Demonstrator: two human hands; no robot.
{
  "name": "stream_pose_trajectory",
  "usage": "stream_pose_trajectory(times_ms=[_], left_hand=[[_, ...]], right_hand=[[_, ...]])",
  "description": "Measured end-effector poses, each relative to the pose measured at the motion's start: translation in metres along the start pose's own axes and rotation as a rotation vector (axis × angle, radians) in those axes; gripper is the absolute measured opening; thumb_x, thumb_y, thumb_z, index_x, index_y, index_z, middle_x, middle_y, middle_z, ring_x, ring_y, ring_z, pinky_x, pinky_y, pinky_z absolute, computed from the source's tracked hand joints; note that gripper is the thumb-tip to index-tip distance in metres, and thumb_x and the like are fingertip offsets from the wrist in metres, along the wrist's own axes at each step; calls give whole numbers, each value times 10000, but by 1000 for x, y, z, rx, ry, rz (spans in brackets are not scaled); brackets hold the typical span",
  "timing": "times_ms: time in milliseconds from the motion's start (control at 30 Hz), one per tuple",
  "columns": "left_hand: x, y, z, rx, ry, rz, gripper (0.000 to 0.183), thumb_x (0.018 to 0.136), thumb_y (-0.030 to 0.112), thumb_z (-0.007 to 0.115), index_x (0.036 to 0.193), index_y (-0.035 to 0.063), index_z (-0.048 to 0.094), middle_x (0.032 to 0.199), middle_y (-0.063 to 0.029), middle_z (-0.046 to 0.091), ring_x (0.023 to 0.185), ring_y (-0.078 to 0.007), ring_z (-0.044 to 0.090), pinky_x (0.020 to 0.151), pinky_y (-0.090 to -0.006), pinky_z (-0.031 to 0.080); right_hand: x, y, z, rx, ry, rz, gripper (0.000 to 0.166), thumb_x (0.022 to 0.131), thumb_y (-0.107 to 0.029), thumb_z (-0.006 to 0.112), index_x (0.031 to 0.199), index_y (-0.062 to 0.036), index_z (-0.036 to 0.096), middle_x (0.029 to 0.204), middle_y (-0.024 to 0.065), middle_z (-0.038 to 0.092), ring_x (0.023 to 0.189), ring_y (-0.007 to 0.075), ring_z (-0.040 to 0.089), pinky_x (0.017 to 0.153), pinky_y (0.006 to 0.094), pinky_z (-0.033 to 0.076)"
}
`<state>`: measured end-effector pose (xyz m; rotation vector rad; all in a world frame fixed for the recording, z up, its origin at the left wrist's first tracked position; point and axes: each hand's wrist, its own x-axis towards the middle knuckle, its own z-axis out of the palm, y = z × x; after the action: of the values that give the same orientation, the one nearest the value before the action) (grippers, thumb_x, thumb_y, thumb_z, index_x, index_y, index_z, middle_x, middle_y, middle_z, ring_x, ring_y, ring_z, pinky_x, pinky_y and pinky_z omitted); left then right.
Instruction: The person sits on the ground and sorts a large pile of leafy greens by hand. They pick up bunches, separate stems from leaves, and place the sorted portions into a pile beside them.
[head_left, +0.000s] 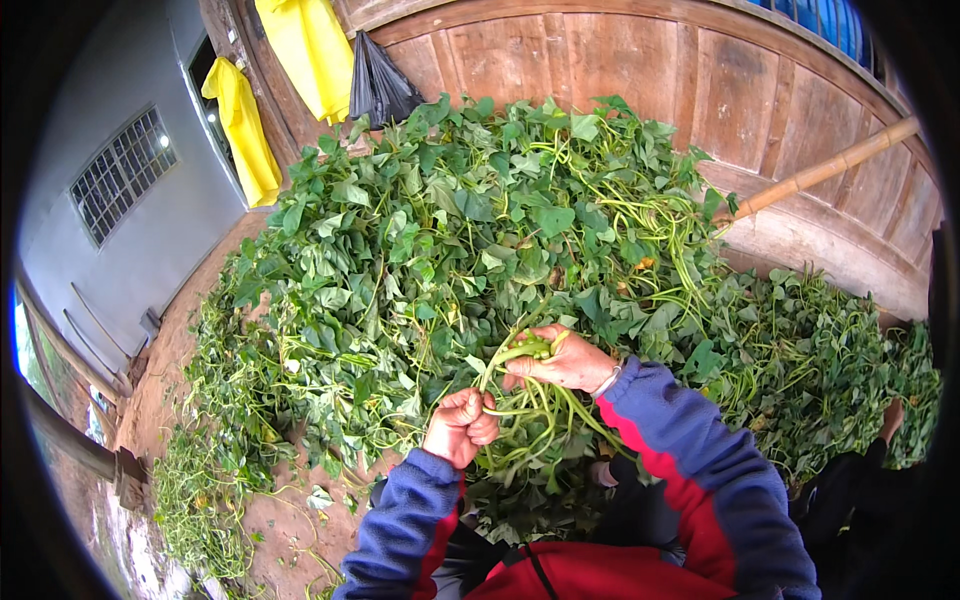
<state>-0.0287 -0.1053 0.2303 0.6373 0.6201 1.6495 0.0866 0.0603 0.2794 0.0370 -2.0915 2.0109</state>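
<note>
My right hand grips a bunch of green leaf stalks, their cut or snapped ends bundled near the thumb. Long stalks and some leaves trail below that hand. Beside it on the left, my left hand is closed around a green vine stem that runs up towards the bunch. Both hands are held above the near side of a large heap of leafy green vines. Many pale stalks show at the heap's right side.
Behind the heap stands a wooden plank wall with a bamboo pole leaning at the right. Yellow garments and a black plastic bag hang at the back left. Loose vines lie on the earthen floor. Another person's hand shows at far right.
</note>
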Motion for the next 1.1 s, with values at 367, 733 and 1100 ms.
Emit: stream_pose_trajectory(times_ms=[367,733,1100], left_hand=[[3,-11,5,-76,83,-20,229,834,232,521,807,4,515,489,25,293,404,-82,220,402,-231,182],[-2,0,-2,52,154,103,200,839,205,523,821,7,542,490,19,309,402,-83,232,391,-225,190],[8,-6,6,197,371,141,176,842,140,517,907,-22,540,610,-43,497,460,-104,387,414,-224,296]], right_hand=[[2,19,-1,-1076,275,-542,191,595,-13,627,766,-51,550,609,80,543,554,218,553,554,318,453],[-15,23,-30,-267,248,-25,167,731,-27,636,881,-36,565,661,-14,527,570,68,495,500,178,444],[-11,27,20,-391,5,-59,98,756,-101,628,795,-35,567,626,31,561,568,84,494,554,253,427]])
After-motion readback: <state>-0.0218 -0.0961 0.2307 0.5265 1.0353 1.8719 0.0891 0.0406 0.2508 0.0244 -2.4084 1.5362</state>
